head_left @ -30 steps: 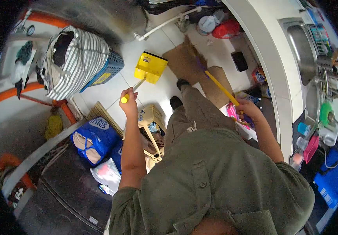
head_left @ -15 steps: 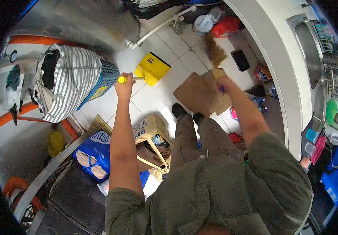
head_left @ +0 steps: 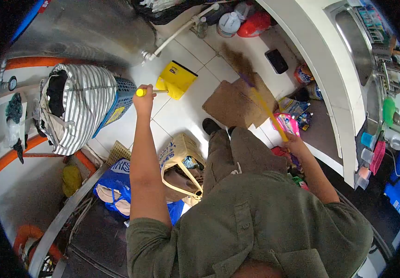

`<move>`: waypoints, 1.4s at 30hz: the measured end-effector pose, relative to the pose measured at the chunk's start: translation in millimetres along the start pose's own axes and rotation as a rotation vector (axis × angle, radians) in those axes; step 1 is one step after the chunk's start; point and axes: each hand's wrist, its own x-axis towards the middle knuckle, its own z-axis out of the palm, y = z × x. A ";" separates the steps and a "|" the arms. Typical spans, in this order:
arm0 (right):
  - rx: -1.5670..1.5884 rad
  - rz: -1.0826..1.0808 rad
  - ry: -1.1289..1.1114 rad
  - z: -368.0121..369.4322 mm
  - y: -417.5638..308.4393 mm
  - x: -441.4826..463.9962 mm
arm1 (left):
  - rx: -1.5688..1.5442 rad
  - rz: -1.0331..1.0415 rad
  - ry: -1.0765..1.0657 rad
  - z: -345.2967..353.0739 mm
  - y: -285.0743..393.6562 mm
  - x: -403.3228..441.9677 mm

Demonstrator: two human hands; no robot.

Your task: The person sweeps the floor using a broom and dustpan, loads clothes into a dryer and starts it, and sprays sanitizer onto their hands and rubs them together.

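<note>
My left hand (head_left: 144,101) is closed around the yellow-tipped handle of a yellow dustpan (head_left: 177,79), whose pan rests on the white tiles. On the other side, my right hand (head_left: 294,144) grips the yellow handle of a broom (head_left: 268,110) near its end. The broom's brown bristles, blurred, are on the floor beyond a brown cardboard sheet (head_left: 223,105); its handle crosses over the cardboard. Between the bristles and the dustpan lies bare tile.
A blue laundry basket (head_left: 128,92) with striped cloth stands left. Shopping bags (head_left: 181,150) sit by my legs. A black tray-like object (head_left: 276,61), detergent packs (head_left: 295,107) and a red bag (head_left: 254,25) lie under the counter (head_left: 327,69). A white pipe (head_left: 181,33) crosses the far floor.
My right hand has come back toward my body and lower, bringing more of the broom handle into sight. My left hand keeps its hold on the dustpan. The view has shifted slightly.
</note>
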 end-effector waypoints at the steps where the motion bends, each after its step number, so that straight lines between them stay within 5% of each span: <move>1: 0.002 0.000 0.003 -6.3 5.4 5.8 | -0.001 0.002 -0.003 -4.9 -0.7 -1.2; 3: 0.069 0.106 0.117 -25.1 26.1 45.4 | -0.084 -0.010 0.019 -16.5 -3.5 -7.2; 5: -0.772 0.354 -0.122 -62.8 30.5 126.2 | -0.118 -0.044 0.033 -27.3 -3.8 -18.0; 7: -0.435 0.360 0.087 -55.1 12.2 151.3 | -0.102 -0.048 0.012 -37.3 -11.1 -27.7; 8: 0.118 0.165 0.020 -49.9 13.5 166.7 | -0.085 -0.055 -0.008 -42.5 -16.7 -34.1; 10: 0.665 -0.050 -0.046 -42.9 17.9 215.2 | -0.114 -0.061 0.006 -46.7 -19.5 -43.9; 12: -0.304 0.216 -0.003 -30.6 32.4 259.1 | -0.130 -0.072 0.068 -49.7 -14.2 -53.0; 13: -0.304 0.216 -0.002 -28.2 23.7 247.5 | -0.122 -0.096 0.085 -52.1 -16.5 -52.4; 15: -0.776 -0.128 -0.185 -23.4 -14.4 193.6 | -0.133 -0.113 0.089 -58.6 -18.3 -52.5; 19: -0.568 -0.413 -0.063 -46.4 -35.4 120.4 | -0.167 -0.123 0.075 -77.5 -21.8 -58.7; 21: -0.138 -0.155 -0.125 -41.6 -35.8 124.1 | -0.166 -0.131 0.064 -91.9 -23.0 -60.8; 26: -0.127 0.008 -0.196 37.5 -38.1 205.3 | -0.063 -0.181 -0.042 -120.7 -21.4 -74.3; 29: -0.352 -0.236 -0.170 116.0 -50.5 175.8 | 0.021 -0.154 -0.050 -114.0 -32.3 -80.4; 32: -0.617 -0.368 -0.482 171.2 -43.0 168.6 | 0.092 -0.132 0.001 -94.3 -35.8 -89.4; 35: -0.467 -0.137 -0.647 142.5 -50.1 161.5 | 0.065 -0.159 0.053 -91.4 -34.9 -101.8; 37: -0.238 -0.315 -0.660 93.4 -69.4 106.3 | 0.076 -0.133 0.061 -97.1 -47.5 -108.8; 39: -0.340 -0.129 -0.488 61.1 -102.5 52.9 | 0.052 -0.158 0.111 -108.4 -61.9 -124.1; 42: -0.347 -0.205 -0.267 51.9 -105.2 59.6 | -0.009 -0.190 0.178 -129.8 -66.7 -146.6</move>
